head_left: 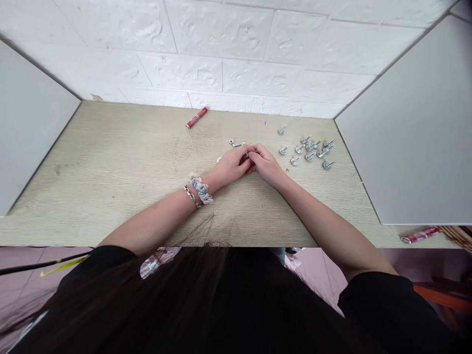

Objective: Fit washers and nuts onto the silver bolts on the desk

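My left hand [231,165] and my right hand [268,166] meet over the middle of the table, fingertips together. Between them they pinch a small silver metal fastener [247,155], mostly covered by the fingers; whether it is a bolt or a nut I cannot tell. Just beyond my left hand lie a loose nut [231,142] and a bolt [237,145]. A small pale round piece [219,160], perhaps a washer, shows partly beside the left knuckles. To the right of my right hand, several bolts fitted with washers [309,156] stand or lean in a loose group.
A red tube [196,118] lies toward the back of the wooden table [110,162]; a similar red tube [420,235] is at the front right, by brown woven strands [457,236]. White panels [409,132] flank both sides, and a white brick-patterned wall [243,76] closes the back.
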Action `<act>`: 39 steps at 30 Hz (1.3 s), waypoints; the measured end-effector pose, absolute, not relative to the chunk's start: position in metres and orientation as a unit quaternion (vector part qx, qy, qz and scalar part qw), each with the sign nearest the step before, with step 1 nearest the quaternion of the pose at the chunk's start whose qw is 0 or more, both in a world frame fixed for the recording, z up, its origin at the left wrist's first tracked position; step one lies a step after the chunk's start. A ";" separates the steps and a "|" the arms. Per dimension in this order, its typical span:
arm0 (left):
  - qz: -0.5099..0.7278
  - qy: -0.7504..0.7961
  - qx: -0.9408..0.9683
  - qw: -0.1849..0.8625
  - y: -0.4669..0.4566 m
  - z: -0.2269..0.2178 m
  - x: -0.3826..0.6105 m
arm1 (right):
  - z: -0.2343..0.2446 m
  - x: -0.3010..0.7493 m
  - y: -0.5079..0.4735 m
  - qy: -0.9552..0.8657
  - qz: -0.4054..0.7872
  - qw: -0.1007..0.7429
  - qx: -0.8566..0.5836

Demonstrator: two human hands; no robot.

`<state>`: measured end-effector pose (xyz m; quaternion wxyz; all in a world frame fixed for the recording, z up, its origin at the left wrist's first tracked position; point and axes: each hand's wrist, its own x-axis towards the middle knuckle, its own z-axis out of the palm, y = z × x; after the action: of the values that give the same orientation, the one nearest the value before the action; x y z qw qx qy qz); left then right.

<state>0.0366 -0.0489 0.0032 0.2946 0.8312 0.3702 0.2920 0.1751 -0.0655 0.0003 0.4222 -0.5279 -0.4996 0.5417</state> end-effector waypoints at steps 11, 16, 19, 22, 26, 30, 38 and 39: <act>0.292 0.369 0.828 0.304 -0.049 0.004 0.037 | -0.001 0.176 -0.066 -0.504 0.535 0.422 -0.530; 0.295 0.368 0.826 0.308 -0.051 0.006 0.037 | -0.001 0.176 -0.067 -0.506 0.534 0.424 -0.528; 0.292 0.369 0.827 0.306 -0.051 0.006 0.037 | -0.001 0.176 -0.067 -0.505 0.535 0.425 -0.527; 0.293 0.370 0.827 0.306 -0.051 0.007 0.037 | -0.001 0.176 -0.067 -0.505 0.534 0.426 -0.528; 0.290 0.372 0.826 0.308 -0.051 0.007 0.037 | 0.000 0.175 -0.067 -0.507 0.530 0.427 -0.528; 0.294 0.372 0.826 0.306 -0.050 0.005 0.037 | 0.000 0.175 -0.067 -0.506 0.532 0.427 -0.528; 0.287 0.376 0.828 0.302 -0.050 0.005 0.037 | -0.001 0.175 -0.066 -0.510 0.529 0.425 -0.529; 0.287 0.375 0.828 0.302 -0.050 0.005 0.037 | -0.001 0.175 -0.066 -0.510 0.529 0.424 -0.529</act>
<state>0.0367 -0.0500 0.0053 0.3022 0.8278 0.3755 0.2870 0.1754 -0.0656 -0.0012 0.4244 -0.5289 -0.5101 0.5290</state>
